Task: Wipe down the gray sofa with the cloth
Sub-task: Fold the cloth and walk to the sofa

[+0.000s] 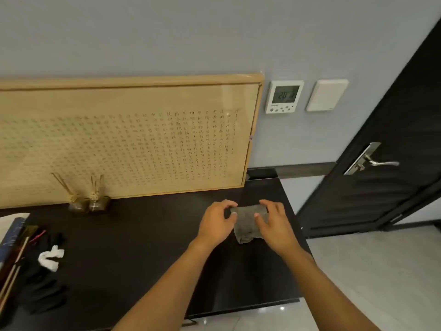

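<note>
A small grey cloth [247, 223] lies folded on the dark table [143, 247] near its right end. My left hand [216, 223] pinches the cloth's left upper corner between thumb and fingers. My right hand [274, 225] grips the right side, thumb on top of the fabric. Both forearms reach in from the bottom of the view. No gray sofa is in view.
A framed calligraphy panel [133, 139] leans on the wall behind the table. Two small reed diffusers [88, 204] stand at its foot. Books, black items and a white crumpled piece [51, 256] lie at the left. A dark door [386, 163] stands at the right.
</note>
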Tool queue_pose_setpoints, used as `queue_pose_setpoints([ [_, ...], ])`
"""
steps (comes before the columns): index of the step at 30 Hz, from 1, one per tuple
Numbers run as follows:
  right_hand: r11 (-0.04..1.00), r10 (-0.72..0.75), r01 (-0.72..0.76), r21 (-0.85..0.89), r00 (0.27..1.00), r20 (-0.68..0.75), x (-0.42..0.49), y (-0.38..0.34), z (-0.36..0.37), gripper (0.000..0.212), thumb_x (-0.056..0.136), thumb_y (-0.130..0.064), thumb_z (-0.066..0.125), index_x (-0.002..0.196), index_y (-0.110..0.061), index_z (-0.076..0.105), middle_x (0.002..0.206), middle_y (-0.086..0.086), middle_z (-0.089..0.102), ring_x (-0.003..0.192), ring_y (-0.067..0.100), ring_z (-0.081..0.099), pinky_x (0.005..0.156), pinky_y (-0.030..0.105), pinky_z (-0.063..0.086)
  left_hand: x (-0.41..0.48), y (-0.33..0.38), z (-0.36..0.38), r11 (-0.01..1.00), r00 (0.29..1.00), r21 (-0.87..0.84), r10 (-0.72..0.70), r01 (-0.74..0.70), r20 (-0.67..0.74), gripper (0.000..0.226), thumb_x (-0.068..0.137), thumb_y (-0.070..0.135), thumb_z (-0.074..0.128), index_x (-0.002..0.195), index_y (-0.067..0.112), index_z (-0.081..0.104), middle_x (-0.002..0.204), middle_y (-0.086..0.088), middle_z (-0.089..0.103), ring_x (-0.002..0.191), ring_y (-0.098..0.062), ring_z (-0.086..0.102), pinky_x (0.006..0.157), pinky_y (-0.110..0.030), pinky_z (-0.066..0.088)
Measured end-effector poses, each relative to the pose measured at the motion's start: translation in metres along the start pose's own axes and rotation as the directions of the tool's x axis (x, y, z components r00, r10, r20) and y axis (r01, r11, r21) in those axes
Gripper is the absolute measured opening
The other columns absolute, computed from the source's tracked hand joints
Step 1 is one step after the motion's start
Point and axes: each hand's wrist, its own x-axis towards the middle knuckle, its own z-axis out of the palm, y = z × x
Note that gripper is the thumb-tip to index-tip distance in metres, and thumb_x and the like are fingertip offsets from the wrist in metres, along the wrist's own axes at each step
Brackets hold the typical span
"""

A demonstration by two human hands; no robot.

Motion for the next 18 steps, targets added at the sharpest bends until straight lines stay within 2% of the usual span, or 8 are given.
queue_pose_setpoints([
  [2, 0.997, 0.069, -0.067, -0.031, 0.996, 0.057, 0.02, 0.013, 0.007, 0.052, 0.101, -0.04, 0.053, 0.149, -0.031, 0.036, 0.149, 0.001, 0.028, 0.127, 0.023, 0.047, 0.095, 0.041, 0.056, 0.016, -0.002, 0.015, 0.998, 0.997, 0.058, -0.035, 0.031, 0.07, 0.027, 0.098, 0.029, 0.064, 0.124, 0.033, 0.067, 0.121, 0.006, 0.062, 0.111, -0.011, 0.061, 0.09, -0.025, 0.049],
  [4, 0.985, 0.153, -0.139, -0.099, 0.978, 0.144, 0.039, 0.031, 0.017, 0.054, 0.101, -0.041, 0.053, 0.151, -0.036, 0.034, 0.159, 0.007, 0.021, 0.139, 0.033, 0.038, 0.106, 0.051, 0.048, 0.028, -0.005, 0.032, 0.989, 0.988, 0.118, -0.101, 0.087, 0.119, 0.028, 0.098, 0.031, 0.062, 0.125, 0.035, 0.068, 0.127, 0.004, 0.064, 0.119, -0.018, 0.061, 0.097, -0.04, 0.054],
  [6, 0.964, 0.183, -0.136, -0.227, 0.963, 0.199, 0.051, 0.048, 0.028, 0.055, 0.102, -0.044, 0.049, 0.154, -0.038, 0.03, 0.164, 0.013, 0.017, 0.146, 0.037, 0.027, 0.116, 0.054, 0.034, 0.036, -0.009, 0.046, 0.966, 0.973, 0.22, -0.172, 0.136, 0.154, 0.033, 0.1, 0.037, 0.058, 0.133, 0.04, 0.064, 0.146, 0.0, 0.054, 0.138, -0.026, 0.046, 0.11, -0.051, 0.045],
  [9, 0.921, 0.17, -0.082, -0.381, 0.964, 0.203, 0.056, 0.065, 0.035, 0.053, 0.103, -0.049, 0.043, 0.154, -0.042, 0.028, 0.165, 0.011, 0.017, 0.148, 0.033, 0.018, 0.118, 0.05, 0.024, 0.04, -0.019, 0.06, 0.911, 0.961, 0.384, -0.225, 0.148, 0.162, 0.038, 0.102, 0.042, 0.054, 0.14, 0.043, 0.057, 0.16, 0.001, 0.034, 0.146, -0.026, 0.027, 0.116, -0.048, 0.031],
  [11, 0.91, 0.108, -0.035, -0.414, 0.982, 0.152, 0.056, 0.076, 0.039, 0.051, 0.102, -0.049, 0.045, 0.152, -0.042, 0.034, 0.158, 0.006, 0.027, 0.143, 0.029, 0.023, 0.115, 0.044, 0.026, 0.044, -0.024, 0.066, 0.904, 0.972, 0.41, -0.192, 0.121, 0.138, 0.037, 0.101, 0.042, 0.056, 0.139, 0.043, 0.058, 0.153, 0.007, 0.037, 0.139, -0.023, 0.029, 0.112, -0.042, 0.032],
  [14, 0.925, 0.014, 0.033, -0.379, 0.993, 0.119, 0.056, 0.084, 0.044, 0.045, 0.101, -0.042, 0.051, 0.146, -0.037, 0.045, 0.137, 0.0, 0.044, 0.13, 0.022, 0.034, 0.112, 0.04, 0.027, 0.046, -0.028, 0.072, 0.924, 0.985, 0.375, -0.126, 0.073, 0.118, 0.037, 0.099, 0.035, 0.063, 0.135, 0.04, 0.062, 0.131, 0.01, 0.048, 0.124, -0.017, 0.038, 0.106, -0.033, 0.035],
  [16, 0.966, 0.0, 0.029, -0.259, 0.994, 0.11, 0.055, 0.085, 0.047, 0.041, 0.103, -0.03, 0.052, 0.143, -0.03, 0.051, 0.129, -0.001, 0.046, 0.123, 0.019, 0.038, 0.111, 0.037, 0.033, 0.049, -0.029, 0.075, 0.957, 0.989, 0.28, -0.105, 0.072, 0.104, 0.036, 0.097, 0.023, 0.068, 0.132, 0.033, 0.067, 0.118, 0.01, 0.048, 0.107, -0.009, 0.046, 0.102, -0.029, 0.042],
  [18, 0.999, 0.011, -0.006, -0.043, 0.994, 0.111, 0.054, 0.078, 0.042, 0.039, 0.104, -0.018, 0.051, 0.142, -0.023, 0.052, 0.122, -0.003, 0.043, 0.112, 0.013, 0.046, 0.103, 0.032, 0.046, 0.05, -0.022, 0.073, 0.987, 0.992, 0.149, -0.078, 0.063, 0.095, 0.036, 0.095, 0.012, 0.07, 0.128, 0.025, 0.07, 0.11, 0.01, 0.045, 0.091, -0.003, 0.051, 0.095, -0.026, 0.049],
])
